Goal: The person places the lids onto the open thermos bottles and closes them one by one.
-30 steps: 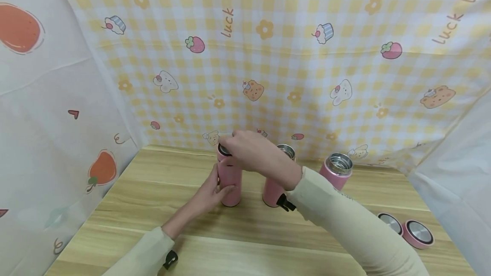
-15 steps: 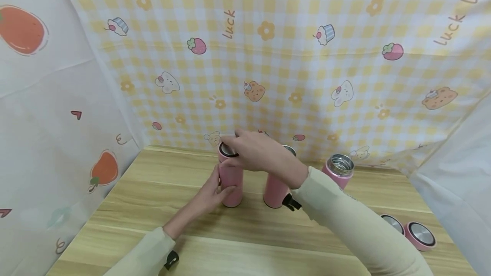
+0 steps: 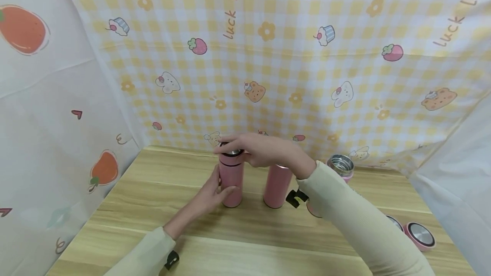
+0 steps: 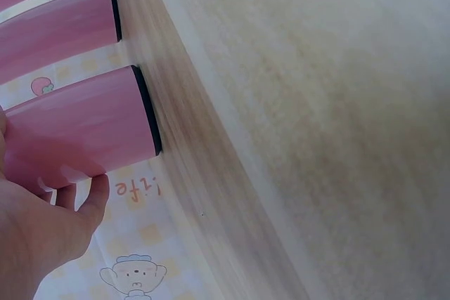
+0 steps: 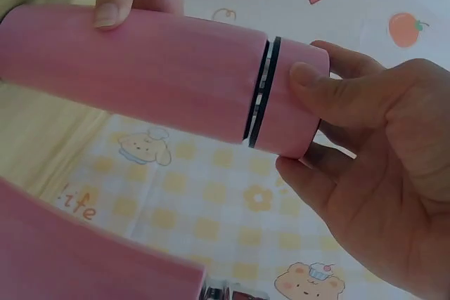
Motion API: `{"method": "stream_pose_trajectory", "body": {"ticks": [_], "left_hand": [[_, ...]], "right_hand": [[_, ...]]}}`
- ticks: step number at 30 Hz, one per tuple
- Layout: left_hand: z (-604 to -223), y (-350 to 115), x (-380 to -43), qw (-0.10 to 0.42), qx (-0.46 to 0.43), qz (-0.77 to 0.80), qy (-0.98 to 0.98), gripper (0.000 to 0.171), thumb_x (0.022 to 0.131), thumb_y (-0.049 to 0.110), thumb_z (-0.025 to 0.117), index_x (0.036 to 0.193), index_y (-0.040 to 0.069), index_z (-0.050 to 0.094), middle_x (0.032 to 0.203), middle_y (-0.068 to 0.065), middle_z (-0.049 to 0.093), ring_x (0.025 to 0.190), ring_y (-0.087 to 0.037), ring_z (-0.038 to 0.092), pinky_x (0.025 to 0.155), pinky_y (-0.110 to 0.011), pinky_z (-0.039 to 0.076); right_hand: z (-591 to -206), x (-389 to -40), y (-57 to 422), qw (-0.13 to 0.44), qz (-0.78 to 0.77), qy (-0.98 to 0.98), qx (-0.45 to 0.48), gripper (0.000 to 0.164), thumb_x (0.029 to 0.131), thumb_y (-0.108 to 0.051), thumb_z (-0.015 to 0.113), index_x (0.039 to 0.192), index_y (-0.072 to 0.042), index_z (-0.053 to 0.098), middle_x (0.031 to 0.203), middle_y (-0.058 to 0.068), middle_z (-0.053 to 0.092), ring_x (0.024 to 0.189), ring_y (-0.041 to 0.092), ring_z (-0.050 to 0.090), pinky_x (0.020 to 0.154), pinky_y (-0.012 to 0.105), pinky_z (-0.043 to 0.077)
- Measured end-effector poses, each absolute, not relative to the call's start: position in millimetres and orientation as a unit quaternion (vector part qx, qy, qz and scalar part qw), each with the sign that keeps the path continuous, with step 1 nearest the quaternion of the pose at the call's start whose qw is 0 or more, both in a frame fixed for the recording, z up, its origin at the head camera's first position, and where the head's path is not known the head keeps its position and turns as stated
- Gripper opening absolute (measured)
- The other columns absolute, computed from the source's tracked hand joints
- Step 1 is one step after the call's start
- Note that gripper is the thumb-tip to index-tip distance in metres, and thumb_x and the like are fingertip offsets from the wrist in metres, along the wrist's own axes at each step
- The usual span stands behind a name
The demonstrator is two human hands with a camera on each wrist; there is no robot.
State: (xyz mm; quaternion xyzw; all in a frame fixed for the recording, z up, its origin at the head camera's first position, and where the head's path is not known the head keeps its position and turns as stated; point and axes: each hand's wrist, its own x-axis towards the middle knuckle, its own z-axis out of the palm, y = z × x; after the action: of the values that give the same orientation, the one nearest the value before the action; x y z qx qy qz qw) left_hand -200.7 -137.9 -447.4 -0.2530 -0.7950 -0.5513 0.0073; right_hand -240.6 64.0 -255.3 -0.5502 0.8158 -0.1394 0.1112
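1. Left bottle [image 3: 232,178]: pink, upright on the wood-grain table [image 3: 245,259], at the left end of a row of three
2. Cap [image 5: 283,114]: pink with a silvery top, over the mouth of the left bottle; a narrow gap with bright metal separates it from the body
3. Left hand [image 3: 209,193]: curled round the lower body of the left bottle, thumb across the near side
4. Right hand [image 3: 261,148]: pinching the cap between thumb and fingers, reaching in from the right
5. Middle bottle [image 3: 277,186]: pink, upright, right of the left bottle and apart from it; mouth hidden in the head view
6. Right bottle [image 3: 340,164]: uncapped, metal mouth showing, partly behind the right sleeve [image 3: 364,225]
7. Right loose cap [image 3: 421,234] and left loose cap [image 3: 395,221]: side by side at the right, the latter partly covered by the sleeve
8. Checked cloth [image 3: 268,67]: yellow and white, hanging at the far side
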Motion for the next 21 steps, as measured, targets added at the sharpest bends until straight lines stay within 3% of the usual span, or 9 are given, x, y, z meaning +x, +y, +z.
{"method": "stream_pose_trajectory", "body": {"ticks": [5, 10, 15, 18, 21], "left_hand": [[-447, -137, -200, 0.009, -0.249, -0.55, -0.797, 0.075, 0.102, 0.023, 0.066, 0.156, 0.008, 0.016, 0.155, -0.015, 0.032, 0.139, -0.027, 0.04, 0.109, -0.051, 0.039], [-447, -138, -200, 0.006, -0.251, -0.552, -0.795, 0.075, 0.102, 0.023, 0.065, 0.156, 0.008, 0.016, 0.155, -0.014, 0.032, 0.139, -0.027, 0.039, 0.11, -0.051, 0.038], [-448, -138, -201, 0.007, -0.259, -0.555, -0.79, 0.074, 0.102, 0.021, 0.065, 0.156, 0.008, 0.016, 0.154, -0.014, 0.033, 0.138, -0.027, 0.041, 0.109, -0.05, 0.039], [-449, -138, -201, 0.008, -0.261, -0.556, -0.789, 0.074, 0.102, 0.02, 0.065, 0.156, 0.009, 0.016, 0.153, -0.013, 0.034, 0.138, -0.027, 0.041, 0.109, -0.05, 0.039], [-450, -138, -201, 0.006, -0.259, -0.558, -0.788, 0.073, 0.102, 0.02, 0.065, 0.156, 0.01, 0.016, 0.153, -0.012, 0.034, 0.138, -0.026, 0.04, 0.109, -0.05, 0.038]], "right_hand": [[-255, -240, 63, 0.105, -0.13, 0.822, -0.544, 0.068, 0.093, 0.022, 0.05, 0.147, -0.018, 0.056, 0.16, 0.005, 0.035, 0.073, 0.014, 0.063, 0.054, 0.022, 0.036], [-254, -237, 60, 0.094, -0.121, 0.829, -0.538, 0.064, 0.094, 0.018, 0.055, 0.147, -0.017, 0.056, 0.158, 0.005, 0.04, 0.074, 0.013, 0.059, 0.056, 0.021, 0.04], [-252, -233, 57, 0.091, -0.111, 0.842, -0.52, 0.059, 0.095, 0.013, 0.06, 0.146, -0.015, 0.056, 0.156, 0.007, 0.042, 0.053, 0.01, 0.041, 0.051, 0.021, 0.036], [-251, -231, 55, 0.082, -0.1, 0.848, -0.514, 0.055, 0.096, 0.009, 0.063, 0.146, -0.013, 0.057, 0.154, 0.009, 0.044, 0.052, 0.009, 0.042, 0.051, 0.021, 0.036], [-251, -229, 54, 0.065, -0.086, 0.851, -0.515, 0.054, 0.095, 0.006, 0.065, 0.145, -0.014, 0.058, 0.152, 0.007, 0.047, 0.068, 0.01, 0.059, 0.058, 0.021, 0.042]]}}
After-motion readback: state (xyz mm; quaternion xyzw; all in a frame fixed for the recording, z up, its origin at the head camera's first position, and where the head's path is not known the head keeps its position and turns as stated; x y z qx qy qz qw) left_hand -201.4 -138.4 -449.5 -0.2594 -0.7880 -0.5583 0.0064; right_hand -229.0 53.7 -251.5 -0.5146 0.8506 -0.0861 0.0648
